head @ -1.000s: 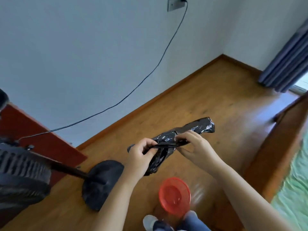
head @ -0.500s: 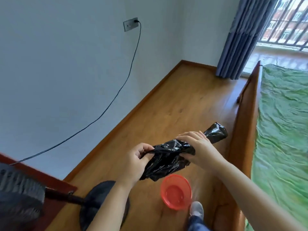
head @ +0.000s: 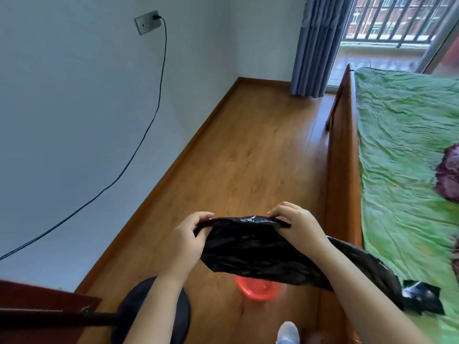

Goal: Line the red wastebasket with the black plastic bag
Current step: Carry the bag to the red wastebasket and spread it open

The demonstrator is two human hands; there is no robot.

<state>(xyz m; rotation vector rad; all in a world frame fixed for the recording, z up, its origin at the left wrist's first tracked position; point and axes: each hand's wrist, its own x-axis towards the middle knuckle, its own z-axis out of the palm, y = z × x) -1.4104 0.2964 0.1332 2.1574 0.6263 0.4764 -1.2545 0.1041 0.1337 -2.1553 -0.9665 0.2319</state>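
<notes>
Black plastic bag (head: 253, 247) stretched between both hands above the wooden floor (head: 248, 145). Left hand (head: 185, 240) closed on the bag's left top edge, fingers curled over the rim. Right hand (head: 298, 225) pinching the right top edge, fingertips pressed down on the plastic. Bag hanging below and between the hands, its loose length trailing under the right forearm and off to the right, over the green bedsheet (head: 402, 170). Red wastebasket (head: 255, 290) on the floor directly beneath the bag, partly hidden by it, not touching it, just beside the bed frame (head: 342, 170). Round black fan base (head: 183, 314) on the floor left of the wastebasket. Shoe tip (head: 286, 332) at the bottom edge.
</notes>
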